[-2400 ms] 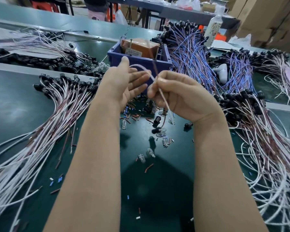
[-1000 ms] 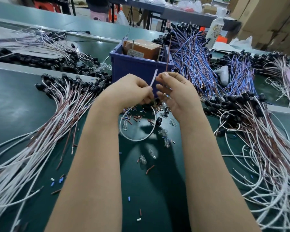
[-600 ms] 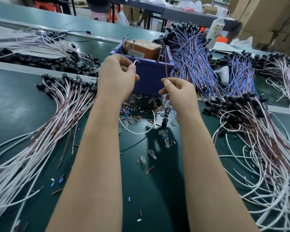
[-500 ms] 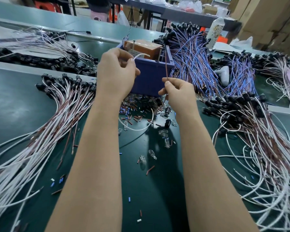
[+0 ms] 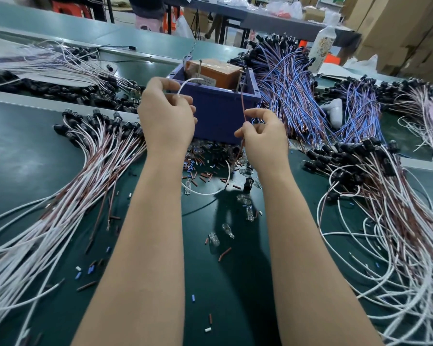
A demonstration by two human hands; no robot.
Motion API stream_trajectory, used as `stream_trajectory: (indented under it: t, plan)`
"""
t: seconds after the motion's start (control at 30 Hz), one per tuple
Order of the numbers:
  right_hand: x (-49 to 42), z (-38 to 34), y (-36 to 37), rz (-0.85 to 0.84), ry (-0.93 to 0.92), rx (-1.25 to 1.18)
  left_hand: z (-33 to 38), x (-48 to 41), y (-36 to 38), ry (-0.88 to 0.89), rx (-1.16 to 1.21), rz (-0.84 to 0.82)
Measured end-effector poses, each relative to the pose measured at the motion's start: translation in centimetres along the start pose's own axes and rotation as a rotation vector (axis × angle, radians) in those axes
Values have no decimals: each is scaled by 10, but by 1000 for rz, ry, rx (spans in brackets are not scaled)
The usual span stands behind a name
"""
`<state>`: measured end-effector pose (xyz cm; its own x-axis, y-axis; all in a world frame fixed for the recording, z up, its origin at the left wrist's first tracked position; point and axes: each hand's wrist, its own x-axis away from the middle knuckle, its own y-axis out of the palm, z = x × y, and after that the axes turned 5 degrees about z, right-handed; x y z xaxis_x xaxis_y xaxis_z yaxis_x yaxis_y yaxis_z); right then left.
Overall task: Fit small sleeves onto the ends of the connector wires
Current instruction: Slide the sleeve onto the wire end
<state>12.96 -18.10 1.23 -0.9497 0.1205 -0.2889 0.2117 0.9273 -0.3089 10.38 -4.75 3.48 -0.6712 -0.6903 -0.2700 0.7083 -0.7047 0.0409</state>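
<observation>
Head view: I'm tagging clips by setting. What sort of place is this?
Probably a wire-harness assembly workshop: bundles of connector wires cover the green workbench, small sleeves lie scattered, cardboard cartons stack behind. The left hand holds a white wire, the right hand a brown wire.

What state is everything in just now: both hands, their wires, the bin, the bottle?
Left hand, grips the white wire.
White wire, end curls up free above the fingers.
Right hand, pinches the brown wire.
Brown wire, held upright.
Bin, open-topped, box inside.
Bottle, upright.
Sleeves, scattered loose on the table.
</observation>
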Motion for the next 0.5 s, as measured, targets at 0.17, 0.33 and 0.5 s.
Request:
stream_trajectory:
  t: [0.17, 0.33, 0.5]
  plan:
    - [0, -1, 1, -15, -5, -20, -4, -2, 1, -50, 12, 14]
    - [0, 0, 1, -17, 12, -54, -4, -3, -1, -56, 42, 58]
    - [0, 1, 0, -17, 16, -71, -3, -3, -2, -40, 70, 102]
